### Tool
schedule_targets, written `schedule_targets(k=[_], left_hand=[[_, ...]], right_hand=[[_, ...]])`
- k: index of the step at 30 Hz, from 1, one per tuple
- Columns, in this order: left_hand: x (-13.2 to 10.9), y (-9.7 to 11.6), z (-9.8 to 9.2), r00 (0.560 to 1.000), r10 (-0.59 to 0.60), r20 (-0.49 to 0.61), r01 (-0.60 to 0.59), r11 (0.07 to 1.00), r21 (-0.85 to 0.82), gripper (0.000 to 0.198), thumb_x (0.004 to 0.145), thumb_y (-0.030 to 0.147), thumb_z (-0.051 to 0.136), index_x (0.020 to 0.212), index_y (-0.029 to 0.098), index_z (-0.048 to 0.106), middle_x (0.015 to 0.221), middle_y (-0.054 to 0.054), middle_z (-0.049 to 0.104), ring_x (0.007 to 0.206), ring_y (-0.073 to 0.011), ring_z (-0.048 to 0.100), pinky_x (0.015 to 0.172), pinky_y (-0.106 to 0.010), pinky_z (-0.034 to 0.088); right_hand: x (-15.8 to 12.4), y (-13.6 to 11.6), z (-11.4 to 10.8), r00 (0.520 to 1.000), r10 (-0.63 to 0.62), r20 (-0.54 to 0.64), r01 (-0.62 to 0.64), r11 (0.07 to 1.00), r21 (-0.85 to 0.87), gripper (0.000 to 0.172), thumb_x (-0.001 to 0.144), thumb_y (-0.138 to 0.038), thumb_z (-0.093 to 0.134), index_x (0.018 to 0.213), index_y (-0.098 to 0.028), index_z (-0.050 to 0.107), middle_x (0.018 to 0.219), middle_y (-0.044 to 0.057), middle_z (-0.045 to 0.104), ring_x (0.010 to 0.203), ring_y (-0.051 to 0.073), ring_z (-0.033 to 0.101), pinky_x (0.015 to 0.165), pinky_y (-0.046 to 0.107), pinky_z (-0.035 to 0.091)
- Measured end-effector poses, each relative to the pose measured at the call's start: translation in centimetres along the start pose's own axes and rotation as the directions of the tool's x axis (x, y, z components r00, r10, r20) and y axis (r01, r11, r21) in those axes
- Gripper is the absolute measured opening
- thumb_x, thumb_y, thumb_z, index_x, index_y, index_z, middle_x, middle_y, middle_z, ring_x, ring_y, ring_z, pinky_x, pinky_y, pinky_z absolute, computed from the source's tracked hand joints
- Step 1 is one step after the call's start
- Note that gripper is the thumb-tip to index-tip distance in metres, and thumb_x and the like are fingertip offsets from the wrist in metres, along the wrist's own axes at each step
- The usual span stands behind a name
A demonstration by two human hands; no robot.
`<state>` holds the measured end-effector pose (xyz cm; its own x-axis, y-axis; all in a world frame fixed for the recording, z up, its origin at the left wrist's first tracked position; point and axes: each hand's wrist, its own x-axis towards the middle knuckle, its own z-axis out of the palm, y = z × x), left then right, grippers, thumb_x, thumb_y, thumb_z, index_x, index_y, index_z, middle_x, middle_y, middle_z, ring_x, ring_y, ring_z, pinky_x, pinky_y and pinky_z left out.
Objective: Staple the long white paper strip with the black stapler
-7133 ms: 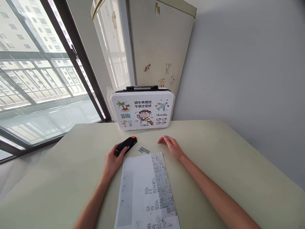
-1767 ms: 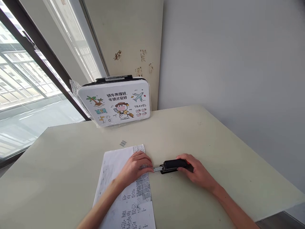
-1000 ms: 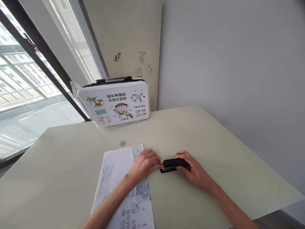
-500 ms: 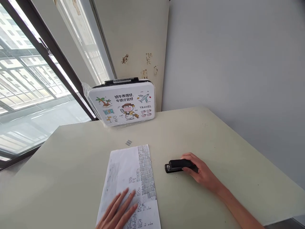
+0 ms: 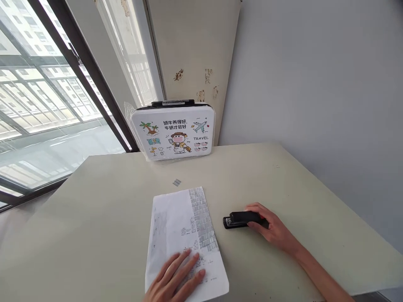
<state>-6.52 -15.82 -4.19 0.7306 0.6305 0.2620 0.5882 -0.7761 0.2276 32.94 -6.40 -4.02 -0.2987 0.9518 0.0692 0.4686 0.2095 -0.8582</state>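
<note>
A black stapler point(image 5: 241, 219) lies on the pale table point(image 5: 283, 184), to the right of a printed sheet of paper point(image 5: 182, 226). My right hand point(image 5: 272, 228) rests on the stapler's rear end, fingers curled over it. My left hand point(image 5: 176, 281) lies flat on the sheet's near edge with its fingers spread. A small strip of staples point(image 5: 176, 182) lies on the table just beyond the paper's far edge.
A white cartoon-printed case point(image 5: 174, 132) stands upright at the table's far edge, against a worn cream cabinet point(image 5: 192, 54). A large window point(image 5: 47, 96) fills the left side. A grey wall point(image 5: 315, 84) runs along the right. The table's right edge is close to my right arm.
My left hand left the stapler's front and now lies flat on the paper's near edge. The stapler's drawn-out tray is pushed back in. My right hand stays on the stapler.
</note>
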Motion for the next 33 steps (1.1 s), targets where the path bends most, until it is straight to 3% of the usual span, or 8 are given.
schedule_targets(k=[3, 7, 16, 20, 23, 25, 28, 33], left_hand=[[1.7, 0.5, 1.4, 1.000, -0.014, -0.009, 0.013, 1.000, -0.002, 0.066, 0.104, 0.024, 0.045, 0.166, 0.037, 0.024, 0.164, -0.002, 0.041, 0.148, -0.0335, 0.044, 0.118, -0.054, 0.043], [4.1, 1.6, 0.4, 0.999, -0.009, 0.040, 0.010, 1.000, -0.009, 0.081, 0.093, 0.002, 0.043, 0.165, 0.036, 0.027, 0.167, -0.002, 0.035, 0.151, -0.0328, 0.038, 0.120, -0.054, 0.041], [6.7, 2.4, 0.3, 0.996, 0.016, 0.083, -0.014, 1.000, -0.020, 0.093, 0.081, -0.011, 0.040, 0.162, 0.034, 0.035, 0.171, -0.003, 0.025, 0.155, -0.0333, 0.029, 0.121, -0.056, 0.039], [7.9, 2.5, -0.3, 0.987, 0.021, 0.159, -0.010, 0.997, -0.073, 0.076, 0.093, 0.004, 0.055, 0.161, 0.032, 0.037, 0.172, -0.006, 0.022, 0.156, -0.0367, 0.025, 0.122, -0.060, 0.036], [9.0, 1.9, -0.9, 0.976, 0.081, 0.204, -0.046, 0.985, -0.168, 0.074, 0.095, 0.050, 0.069, 0.160, 0.031, 0.039, 0.171, -0.010, 0.025, 0.155, -0.0407, 0.025, 0.121, -0.063, 0.035], [9.7, 1.2, -1.1, 0.973, 0.118, 0.197, -0.074, 0.973, -0.217, 0.080, 0.091, 0.066, 0.065, 0.159, 0.031, 0.042, 0.170, -0.010, 0.027, 0.155, -0.0406, 0.026, 0.121, -0.063, 0.034], [10.7, 0.2, -0.8, 0.986, 0.091, 0.141, -0.062, 0.978, -0.198, 0.068, 0.099, 0.058, 0.060, 0.159, 0.032, 0.042, 0.171, -0.010, 0.025, 0.156, -0.0385, 0.025, 0.123, -0.061, 0.032], [11.8, -0.7, 0.3, 0.984, 0.136, 0.118, -0.115, 0.978, -0.175, 0.066, 0.101, 0.056, 0.058, 0.160, 0.032, 0.039, 0.172, -0.008, 0.021, 0.157, -0.0386, 0.020, 0.125, -0.060, 0.028]], right_hand=[[-0.2, -0.2, -0.2, 0.999, -0.011, 0.030, 0.010, 1.000, 0.016, 0.027, 0.102, -0.048, 0.056, 0.121, -0.030, 0.064, 0.122, 0.008, 0.065, 0.105, 0.024, 0.065, 0.081, 0.035, 0.057], [-0.7, -0.6, -0.6, 0.998, -0.014, 0.059, 0.014, 1.000, -0.006, 0.026, 0.102, -0.047, 0.056, 0.119, -0.030, 0.065, 0.122, 0.008, 0.065, 0.108, 0.024, 0.065, 0.087, 0.036, 0.057], [-1.4, -1.1, -1.9, 0.992, 0.012, 0.124, -0.004, 0.998, -0.060, 0.028, 0.101, -0.051, 0.056, 0.120, -0.032, 0.066, 0.124, 0.007, 0.066, 0.106, 0.024, 0.066, 0.089, 0.038, 0.057], [-1.2, -1.9, -3.1, 0.983, 0.062, 0.174, -0.048, 0.995, -0.085, 0.036, 0.100, -0.054, 0.058, 0.129, -0.033, 0.062, 0.136, 0.007, 0.063, 0.115, 0.027, 0.065, 0.095, 0.041, 0.057], [-0.4, -3.1, -3.3, 0.989, 0.107, 0.101, -0.096, 0.990, -0.108, 0.044, 0.102, -0.057, 0.052, 0.138, -0.033, 0.057, 0.142, 0.009, 0.061, 0.128, 0.030, 0.061, 0.092, 0.041, 0.059], [0.5, -4.0, -2.7, 0.993, 0.116, 0.022, -0.111, 0.982, -0.151, 0.044, 0.105, -0.058, 0.044, 0.139, -0.034, 0.057, 0.143, 0.009, 0.062, 0.130, 0.030, 0.060, 0.087, 0.039, 0.061], [2.1, -5.4, -1.0, 0.998, 0.066, -0.022, -0.069, 0.971, -0.227, 0.043, 0.107, -0.056, 0.038, 0.139, -0.035, 0.059, 0.143, 0.006, 0.063, 0.133, 0.028, 0.058, 0.101, 0.045, 0.058], [3.9, -6.3, 1.7, 0.998, 0.036, 0.043, -0.021, 0.955, -0.297, 0.048, 0.108, -0.056, 0.035, 0.143, -0.032, 0.058, 0.150, 0.005, 0.059, 0.148, 0.030, 0.044, 0.119, 0.057, 0.041]])
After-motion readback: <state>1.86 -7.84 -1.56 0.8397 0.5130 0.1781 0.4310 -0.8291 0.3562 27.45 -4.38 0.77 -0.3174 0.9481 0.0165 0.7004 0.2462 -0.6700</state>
